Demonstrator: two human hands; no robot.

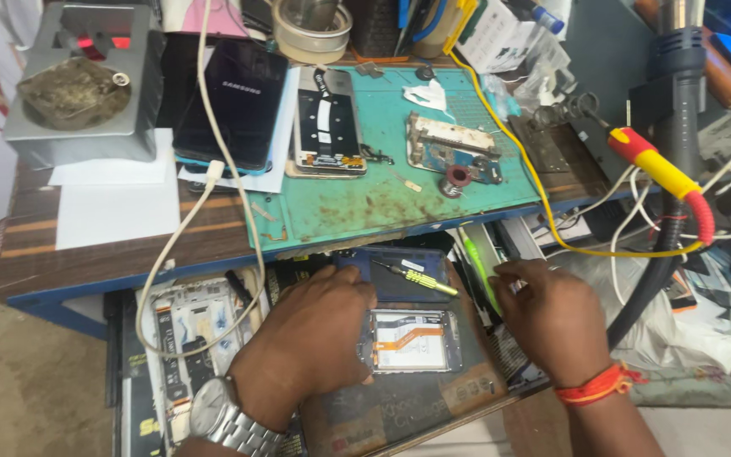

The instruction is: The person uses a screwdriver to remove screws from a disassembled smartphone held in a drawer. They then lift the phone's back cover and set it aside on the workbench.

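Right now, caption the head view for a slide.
Left hand steadies an opened phone in a drawer; right hand rests beside it.

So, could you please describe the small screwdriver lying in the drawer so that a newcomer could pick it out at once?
Start at the green work mat on the bench, then drop to the open drawer below its front edge. There, between the left hand and right hand, the screwdriver lies on a dark blue panel. Its yellow handle and thin metal tip set it apart from the opened phone just below.
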